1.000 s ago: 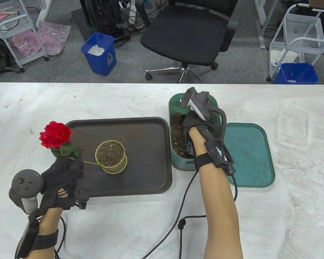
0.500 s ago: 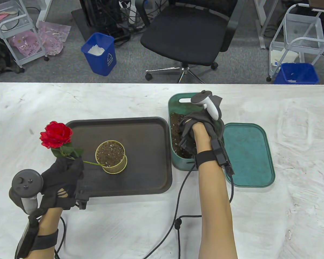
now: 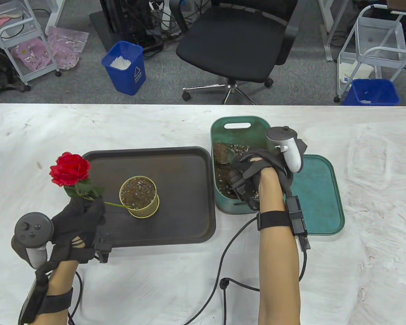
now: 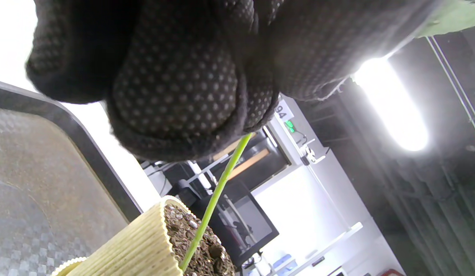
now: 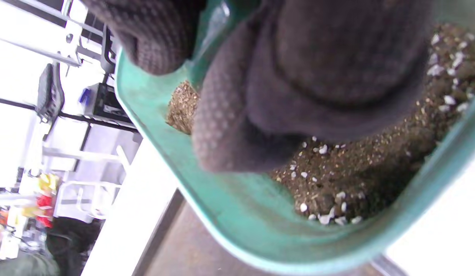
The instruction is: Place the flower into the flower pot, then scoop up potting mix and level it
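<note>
A grey carpeted floor (image 3: 71, 91) is stretching behind the white worktop (image 3: 375, 237), whose covering is showing scuffs and smears. A black office chair (image 3: 235, 40) on castors is standing just beyond the worktop's far edge. A blue bin (image 3: 125, 67) is sitting to the chair's left, and another blue bin (image 3: 372, 92) is sitting at far right. White wire trolleys are standing at the left (image 3: 18, 44) and right (image 3: 375, 44) edges, with pink bags (image 3: 66, 47) lying beside the left one. Cables (image 3: 155, 23) are tangling on the floor behind the chair. In the left wrist view, a bright ceiling light (image 4: 390, 103) is glaring.
</note>
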